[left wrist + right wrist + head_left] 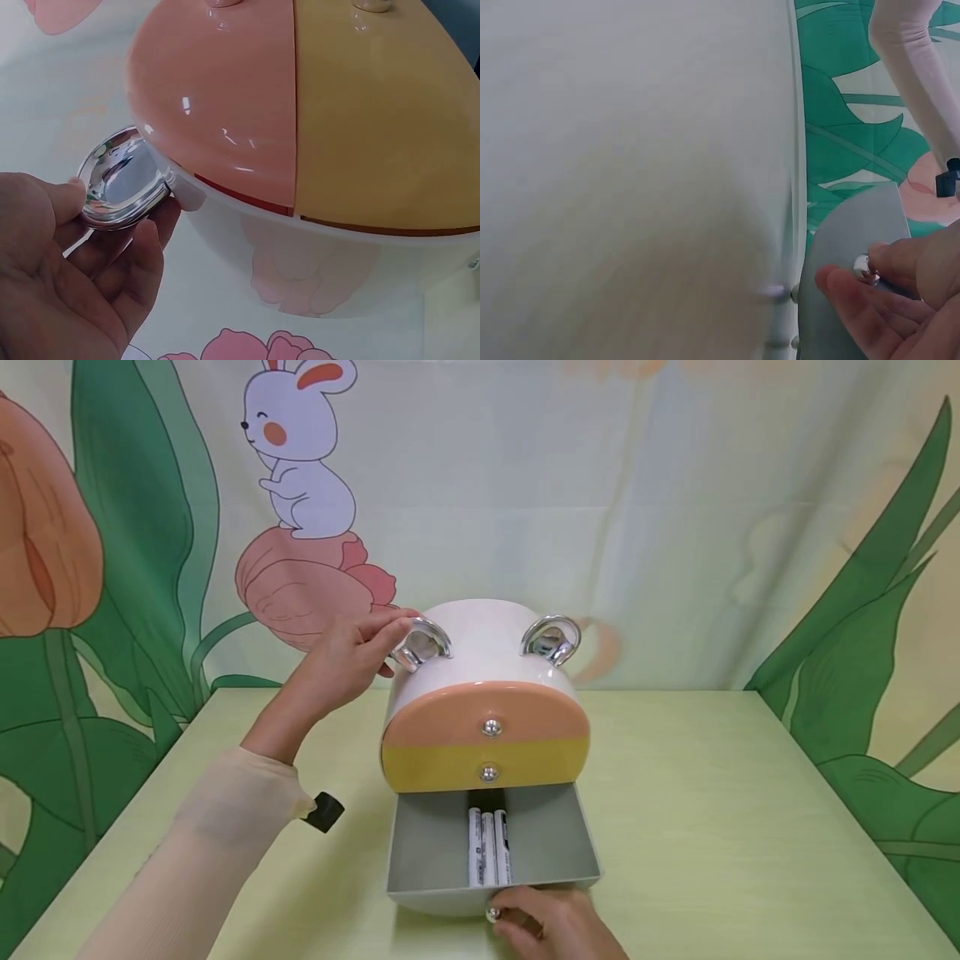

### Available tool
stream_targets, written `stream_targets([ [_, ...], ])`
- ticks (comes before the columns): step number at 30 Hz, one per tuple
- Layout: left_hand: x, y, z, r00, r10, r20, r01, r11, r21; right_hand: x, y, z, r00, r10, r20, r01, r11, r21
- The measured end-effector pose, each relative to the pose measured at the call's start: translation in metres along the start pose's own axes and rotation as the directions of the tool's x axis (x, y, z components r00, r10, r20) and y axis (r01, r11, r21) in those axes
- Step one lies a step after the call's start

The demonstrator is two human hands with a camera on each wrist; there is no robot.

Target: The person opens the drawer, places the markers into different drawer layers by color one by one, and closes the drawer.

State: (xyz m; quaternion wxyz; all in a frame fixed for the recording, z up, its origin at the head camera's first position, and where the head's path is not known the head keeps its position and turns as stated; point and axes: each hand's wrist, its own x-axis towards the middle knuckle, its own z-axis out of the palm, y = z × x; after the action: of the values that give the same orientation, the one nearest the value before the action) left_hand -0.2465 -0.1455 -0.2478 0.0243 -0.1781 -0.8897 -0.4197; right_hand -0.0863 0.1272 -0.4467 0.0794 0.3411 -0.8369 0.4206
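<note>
A rounded white drawer box (483, 635) has chrome ears and a front in orange and yellow. My left hand (348, 656) holds its left chrome ear (426, 643); in the left wrist view, the thumb lies on the rim of the ear and the fingers behind it. The grey bottom drawer (427, 843) is pulled out toward me. Thumb and finger of my right hand (558, 920) pinch its small silver knob (492, 913), also seen in the right wrist view as a shiny knob (864, 268). Three slim white printed sticks (488, 847) lie side by side inside the drawer.
The orange upper drawer (435, 718) and yellow middle drawer (435, 767) are closed, each with a silver knob. A second chrome ear (552, 641) sticks up at the right. The box stands on a pale green table (712, 810), before a printed curtain (675, 527).
</note>
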Motion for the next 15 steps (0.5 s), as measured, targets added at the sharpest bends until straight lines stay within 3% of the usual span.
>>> stream_targets([
  [4, -0.001, 0.001, -0.001, 1.000, -0.007, 0.010, 0.007, 1.000, 0.012, 0.005, 0.002, -0.003, 0.998, 0.055, -0.025, -0.054, 0.998, 0.012],
  [15, 0.000, 0.000, 0.001, 1.000, -0.005, 0.012, 0.005, 1.000, 0.010, 0.022, 0.015, 0.000, 0.989, 0.011, -0.148, -0.015, 0.999, -0.031],
])
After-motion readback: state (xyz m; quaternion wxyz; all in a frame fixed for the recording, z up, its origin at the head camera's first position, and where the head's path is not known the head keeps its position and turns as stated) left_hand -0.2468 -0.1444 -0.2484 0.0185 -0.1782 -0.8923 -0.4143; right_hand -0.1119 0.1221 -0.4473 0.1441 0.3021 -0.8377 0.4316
